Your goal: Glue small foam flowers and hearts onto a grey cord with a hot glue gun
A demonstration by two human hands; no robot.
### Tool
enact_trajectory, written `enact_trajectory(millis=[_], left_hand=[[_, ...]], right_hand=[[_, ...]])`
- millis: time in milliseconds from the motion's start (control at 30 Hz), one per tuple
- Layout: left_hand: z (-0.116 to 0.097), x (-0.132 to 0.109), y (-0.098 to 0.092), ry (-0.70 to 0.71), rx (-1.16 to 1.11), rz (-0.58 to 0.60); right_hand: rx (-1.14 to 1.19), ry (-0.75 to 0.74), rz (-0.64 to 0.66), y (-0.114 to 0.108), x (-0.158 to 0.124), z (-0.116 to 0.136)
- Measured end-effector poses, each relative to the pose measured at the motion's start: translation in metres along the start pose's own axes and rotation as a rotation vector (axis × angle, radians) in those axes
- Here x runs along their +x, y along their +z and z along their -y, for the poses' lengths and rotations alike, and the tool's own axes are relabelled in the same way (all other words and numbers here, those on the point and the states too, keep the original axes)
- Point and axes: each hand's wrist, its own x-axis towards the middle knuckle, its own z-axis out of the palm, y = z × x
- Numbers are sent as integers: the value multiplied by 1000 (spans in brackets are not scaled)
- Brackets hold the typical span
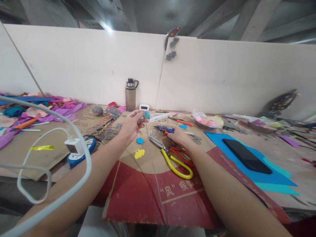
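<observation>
My left hand (133,125) is raised over the cardboard, thumb and fingers pinching a small teal flower cutout (147,115). A thin grey cord (146,125) hangs down from the pinch. To the right, my right hand (179,137) is closed on a blue glue gun (161,127) with an orange trigger, its nozzle pointing left; the handle is mostly hidden. Between my hands lie yellow-handled scissors (176,164) and red-handled pliers (181,154), partly covered by my right forearm. Near my left wrist are a blue flower cutout (140,141) and yellow cutouts (139,153).
A water bottle (130,95) and a small white digital timer (144,107) stand by the white partition. At right, a black phone (247,155) lies on blue sheets (222,140). A white cable (85,154) loops across the left, near a blue power strip (81,158).
</observation>
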Motion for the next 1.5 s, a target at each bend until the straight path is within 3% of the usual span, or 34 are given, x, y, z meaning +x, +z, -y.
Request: enact_trajectory(millis=[267,667,767,900,1000,1267,1500], left_hand=[[-1,2,-3,50,29,-58],[-1,5,-7,-15,-37,-124],[1,7,-10,-20,-34,-129],[4,11,-13,-25,-38,-131],[6,13,-15,-22,-43,-108],[6,14,-17,2,-42,-78],[6,13,-16,27,-45,-63]], right_hand=[[68,349,49,-24,-6,36],[664,404,-3,-36,-13,77],[817,346,-44,-37,-18,87],[873,132,3,-34,-25,98],[784,11,30,-31,-29,101],[398,-227,-61,-29,-38,106],[265,-375,-75,-28,-40,105]])
